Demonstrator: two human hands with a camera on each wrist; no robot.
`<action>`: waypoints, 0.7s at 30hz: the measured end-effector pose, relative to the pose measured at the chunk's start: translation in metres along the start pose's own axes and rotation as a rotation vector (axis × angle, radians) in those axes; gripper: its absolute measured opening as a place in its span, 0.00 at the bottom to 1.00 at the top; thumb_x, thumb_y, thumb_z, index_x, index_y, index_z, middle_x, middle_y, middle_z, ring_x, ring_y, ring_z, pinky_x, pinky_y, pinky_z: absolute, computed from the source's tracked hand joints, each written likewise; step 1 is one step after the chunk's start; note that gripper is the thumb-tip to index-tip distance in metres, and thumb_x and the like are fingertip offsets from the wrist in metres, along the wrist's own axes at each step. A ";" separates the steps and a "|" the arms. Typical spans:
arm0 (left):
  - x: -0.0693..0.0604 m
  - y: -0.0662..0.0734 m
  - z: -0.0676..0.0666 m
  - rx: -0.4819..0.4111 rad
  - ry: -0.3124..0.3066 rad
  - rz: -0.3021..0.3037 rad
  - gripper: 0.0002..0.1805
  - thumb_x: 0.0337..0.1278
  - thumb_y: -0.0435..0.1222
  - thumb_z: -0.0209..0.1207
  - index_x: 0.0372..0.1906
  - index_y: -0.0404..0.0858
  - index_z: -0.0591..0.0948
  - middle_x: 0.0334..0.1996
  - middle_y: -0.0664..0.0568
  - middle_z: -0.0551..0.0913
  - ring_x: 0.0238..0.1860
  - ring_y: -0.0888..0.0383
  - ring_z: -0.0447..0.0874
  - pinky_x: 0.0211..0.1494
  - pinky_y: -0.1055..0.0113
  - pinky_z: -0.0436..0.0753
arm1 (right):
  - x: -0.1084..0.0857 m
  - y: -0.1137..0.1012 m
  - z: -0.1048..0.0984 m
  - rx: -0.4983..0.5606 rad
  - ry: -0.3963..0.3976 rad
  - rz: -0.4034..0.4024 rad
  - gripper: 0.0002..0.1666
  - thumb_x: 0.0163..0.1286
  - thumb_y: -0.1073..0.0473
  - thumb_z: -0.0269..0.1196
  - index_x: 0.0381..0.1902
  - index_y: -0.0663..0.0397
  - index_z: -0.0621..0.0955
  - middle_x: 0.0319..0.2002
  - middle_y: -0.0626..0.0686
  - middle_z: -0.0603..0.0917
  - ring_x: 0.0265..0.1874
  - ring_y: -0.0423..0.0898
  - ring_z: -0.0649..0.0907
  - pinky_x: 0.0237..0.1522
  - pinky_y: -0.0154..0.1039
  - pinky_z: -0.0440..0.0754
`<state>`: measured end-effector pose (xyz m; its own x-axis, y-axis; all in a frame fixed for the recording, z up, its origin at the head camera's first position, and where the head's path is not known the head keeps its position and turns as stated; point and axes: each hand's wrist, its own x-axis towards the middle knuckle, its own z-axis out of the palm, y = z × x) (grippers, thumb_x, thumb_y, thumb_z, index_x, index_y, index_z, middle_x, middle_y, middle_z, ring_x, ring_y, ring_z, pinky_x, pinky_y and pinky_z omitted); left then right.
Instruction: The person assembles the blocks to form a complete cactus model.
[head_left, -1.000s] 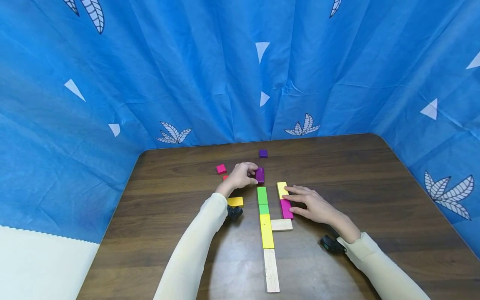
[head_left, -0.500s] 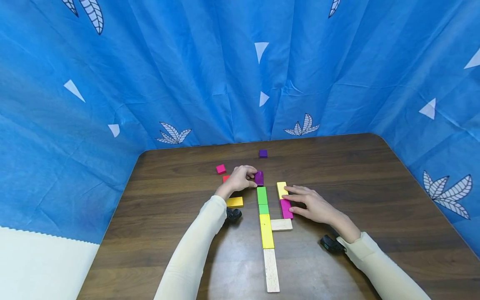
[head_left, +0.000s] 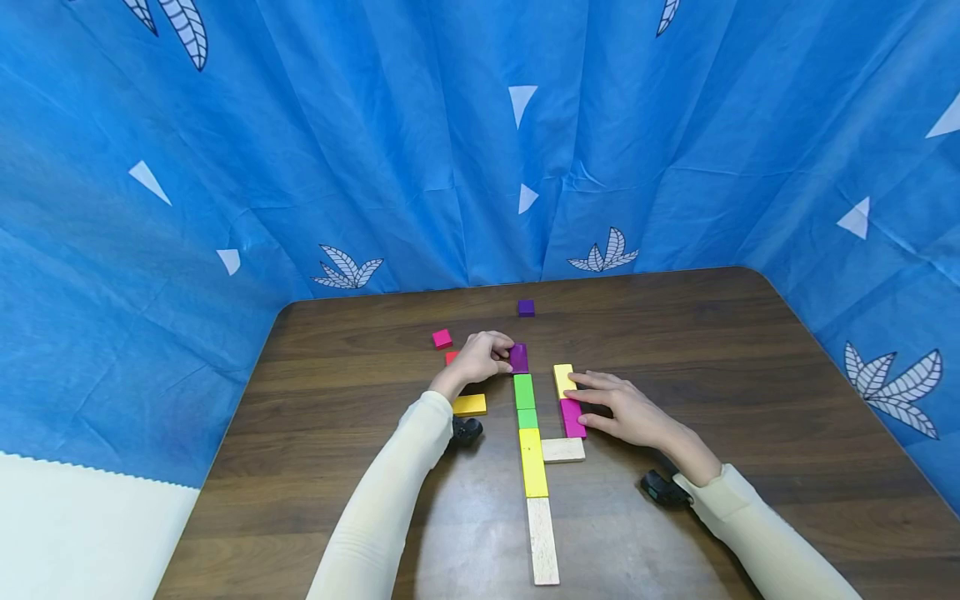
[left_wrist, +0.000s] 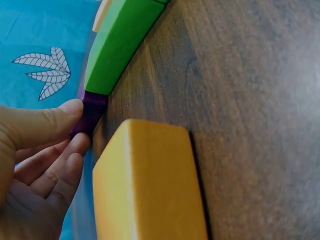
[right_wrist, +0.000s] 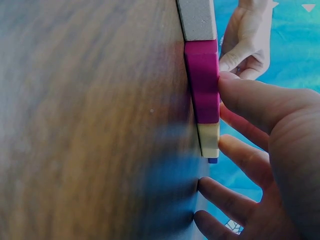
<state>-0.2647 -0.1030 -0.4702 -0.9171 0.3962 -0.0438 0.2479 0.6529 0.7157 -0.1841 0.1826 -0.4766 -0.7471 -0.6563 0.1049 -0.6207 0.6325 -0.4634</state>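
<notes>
My left hand (head_left: 477, 357) pinches a purple block (head_left: 518, 358) between thumb and fingers. This block lies flat on the table, its near end against a green block (left_wrist: 120, 45) in the left wrist view. Toward me the row carries on with a smaller green block (head_left: 527, 418), a long yellow block (head_left: 534, 463) and a plain wood block (head_left: 543, 542). To the right, my right hand (head_left: 621, 408) has its fingers extended. Its thumb touches a magenta block (right_wrist: 202, 82), and fingertips rest on the pale yellow block (head_left: 564, 381) beyond.
A short plain wood block (head_left: 563, 450) juts right from the row to the magenta block. Left lie an orange-yellow block (head_left: 470, 405), a partly hidden red block (head_left: 451, 357) and a pink block (head_left: 442, 338). A dark purple block (head_left: 527, 307) sits farther back on the table (head_left: 675, 325).
My left hand has drawn the purple block a short way toward me, closing the gap to the green block. The right hand has stayed in place.
</notes>
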 end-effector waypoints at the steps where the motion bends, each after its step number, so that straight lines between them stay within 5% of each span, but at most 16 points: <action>1: 0.000 0.000 0.000 -0.001 -0.002 -0.003 0.24 0.52 0.29 0.68 0.56 0.29 0.80 0.55 0.42 0.82 0.49 0.50 0.85 0.50 0.67 0.84 | 0.000 0.000 0.000 0.001 0.000 0.001 0.27 0.66 0.51 0.66 0.62 0.48 0.79 0.69 0.56 0.71 0.69 0.62 0.68 0.64 0.67 0.65; 18: -0.002 0.002 0.002 0.009 0.003 0.007 0.24 0.52 0.30 0.69 0.56 0.30 0.81 0.54 0.42 0.82 0.51 0.50 0.84 0.54 0.63 0.83 | 0.001 0.001 0.001 -0.002 -0.002 0.007 0.27 0.66 0.51 0.66 0.62 0.48 0.79 0.69 0.56 0.71 0.69 0.62 0.67 0.64 0.68 0.65; 21: -0.001 0.002 0.001 0.029 0.014 0.023 0.24 0.54 0.32 0.67 0.57 0.31 0.80 0.57 0.43 0.80 0.55 0.48 0.81 0.63 0.58 0.76 | 0.000 0.001 0.001 0.001 0.002 0.004 0.27 0.66 0.51 0.65 0.62 0.48 0.79 0.69 0.56 0.71 0.69 0.63 0.67 0.63 0.69 0.65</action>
<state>-0.2628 -0.1021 -0.4694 -0.9153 0.4023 -0.0180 0.2774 0.6624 0.6959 -0.1849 0.1827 -0.4778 -0.7503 -0.6528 0.1047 -0.6171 0.6347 -0.4651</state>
